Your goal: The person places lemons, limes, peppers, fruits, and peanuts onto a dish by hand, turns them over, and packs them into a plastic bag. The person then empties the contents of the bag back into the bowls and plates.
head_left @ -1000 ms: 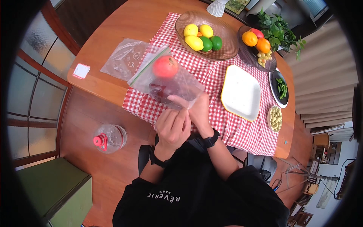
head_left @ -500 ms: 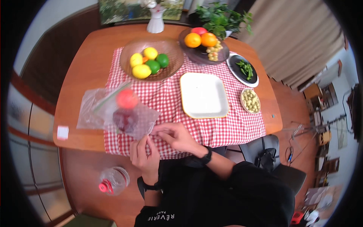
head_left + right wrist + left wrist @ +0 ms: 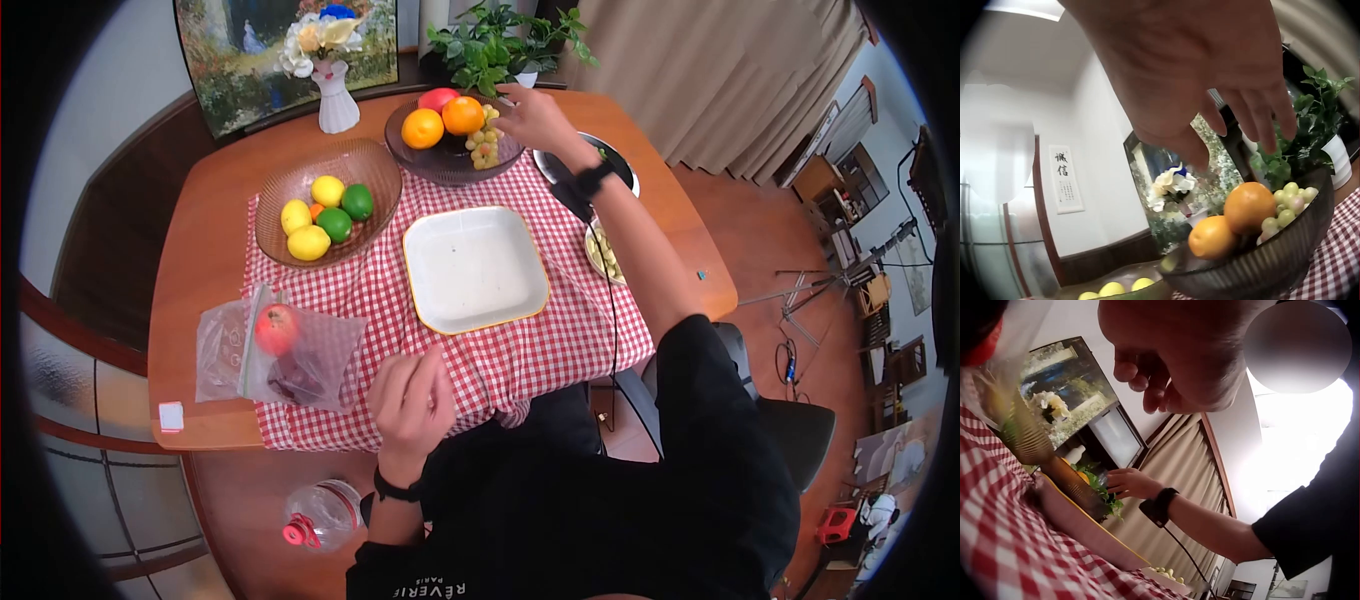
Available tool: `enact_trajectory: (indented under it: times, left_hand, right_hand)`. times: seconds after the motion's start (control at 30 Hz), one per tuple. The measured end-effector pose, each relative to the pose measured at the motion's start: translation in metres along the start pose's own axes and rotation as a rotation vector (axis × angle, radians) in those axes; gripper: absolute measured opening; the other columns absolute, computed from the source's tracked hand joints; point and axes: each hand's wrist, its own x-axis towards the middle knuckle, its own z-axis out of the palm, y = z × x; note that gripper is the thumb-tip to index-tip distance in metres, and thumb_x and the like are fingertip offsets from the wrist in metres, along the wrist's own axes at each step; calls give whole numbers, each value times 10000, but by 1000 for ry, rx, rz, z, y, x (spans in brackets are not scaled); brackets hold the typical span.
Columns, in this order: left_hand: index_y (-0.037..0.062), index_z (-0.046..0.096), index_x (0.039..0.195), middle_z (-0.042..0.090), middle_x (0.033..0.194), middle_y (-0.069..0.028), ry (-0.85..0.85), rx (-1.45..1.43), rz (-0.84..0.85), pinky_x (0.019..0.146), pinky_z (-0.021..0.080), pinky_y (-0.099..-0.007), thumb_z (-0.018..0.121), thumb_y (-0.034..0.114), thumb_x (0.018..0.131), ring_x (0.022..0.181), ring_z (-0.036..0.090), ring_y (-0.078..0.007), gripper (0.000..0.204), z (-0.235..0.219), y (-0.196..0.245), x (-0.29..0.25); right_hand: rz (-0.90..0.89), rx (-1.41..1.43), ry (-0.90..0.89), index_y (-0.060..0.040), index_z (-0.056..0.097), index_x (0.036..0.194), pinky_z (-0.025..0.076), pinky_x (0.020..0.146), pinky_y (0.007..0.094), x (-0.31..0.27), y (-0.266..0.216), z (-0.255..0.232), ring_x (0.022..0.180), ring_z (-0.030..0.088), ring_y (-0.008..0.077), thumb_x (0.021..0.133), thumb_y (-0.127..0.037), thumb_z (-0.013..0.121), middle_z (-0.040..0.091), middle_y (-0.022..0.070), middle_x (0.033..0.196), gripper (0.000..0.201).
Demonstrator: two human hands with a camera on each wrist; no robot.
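My right hand [image 3: 545, 125] reaches over the right rim of a dark glass bowl [image 3: 455, 172], fingers extended beside the grapes [image 3: 484, 143]. In the right wrist view this hand [image 3: 1204, 75] hangs above the bowl with nothing in its fingers. The same bowl bears two oranges [image 3: 1250, 207] and a red fruit [image 3: 438, 99]. Over the front of the checked cloth, my left hand [image 3: 412, 405] is loosely curled and holds nothing. To its left lies a clear zip bag [image 3: 335, 345] with a red round fruit [image 3: 276, 329] and something dark purple inside.
A white tray [image 3: 475, 270] with a yellow rim sits mid-table. Left of it stands an amber bowl [image 3: 385, 190] with lemons and limes. At right are a dark plate [image 3: 625, 172] and a small dish of pale green pieces [image 3: 604, 255]. A potted plant [image 3: 495, 45] stands behind.
Both hands have let go of the bag, which now lies on the table's left side. The right hand has moved far forward and right to the dark bowl. The head view has shifted.
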Motion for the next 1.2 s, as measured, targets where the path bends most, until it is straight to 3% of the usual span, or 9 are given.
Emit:
enact_trajectory:
  times: [0.1,0.27,0.37,0.5,0.63,0.83,0.9,1.03,1.2]
  left_hand:
    - [-63,745,1034,672,878,-127,-75,-141,57,653,545,-365,762,-102,817,761,671,-286,221,29,-10,35]
    - [-25,750,1016,681,874,-128,-42,-202,23,662,541,-370,750,-86,839,747,669,-282,187,74,-50,65]
    - [-12,757,1012,684,860,-123,-41,-222,-87,640,523,-352,738,-67,865,709,654,-261,158,93,-73,73]
    - [-11,764,1000,685,833,-99,30,-227,-231,588,474,-302,741,-28,901,630,605,-187,104,110,-97,81]
    - [-10,768,1003,687,832,-85,98,-274,-305,570,455,-291,751,-8,911,615,581,-150,94,115,-110,73]
    - [-16,776,1044,705,895,-57,-156,-315,-424,607,445,-256,733,8,952,679,596,-104,104,108,-112,61]
    - [2,776,1077,720,939,-63,-201,-321,-441,633,462,-283,754,24,933,740,627,-141,147,110,-113,60]
    - [37,748,1211,754,1111,-108,-385,-249,-353,842,538,-371,823,39,852,1033,677,-267,366,111,-113,58]
    - [38,672,1368,684,1364,-154,-678,-321,-331,1137,468,-453,871,33,774,1302,605,-357,627,109,-94,66]
  right_hand:
    - [-129,-206,-133,-102,558,1502,516,1072,532,45,17,43,1239,673,412,830,-377,874,725,235,1267,792]
    - [-34,-420,-240,-181,554,1455,454,991,726,60,23,84,1194,672,415,734,-481,912,723,192,1211,859]
    - [-68,-440,-133,-161,565,1407,448,1027,672,49,14,69,1222,661,408,759,-477,899,723,199,1214,794]
    - [-86,-160,109,-20,564,1337,592,866,461,19,-2,29,1006,745,415,782,-524,876,748,243,1154,812]
    - [-45,134,-16,34,573,1327,603,898,461,-56,-29,-8,1021,756,434,804,-554,855,743,299,1082,836]
    - [18,194,-339,26,644,1298,580,946,466,-139,-49,13,1083,733,410,802,-511,873,731,272,1148,766]
    - [-246,70,-351,5,677,1282,523,1031,463,-147,-42,30,1147,673,394,780,-464,895,698,234,1192,720]
    - [-193,174,-392,-13,692,1310,481,1082,448,-152,-28,31,1170,638,382,750,-381,915,679,197,1220,707]
    - [-174,189,-450,-82,516,1443,350,1158,722,-167,-25,20,1299,625,362,791,-229,866,692,143,1271,755]
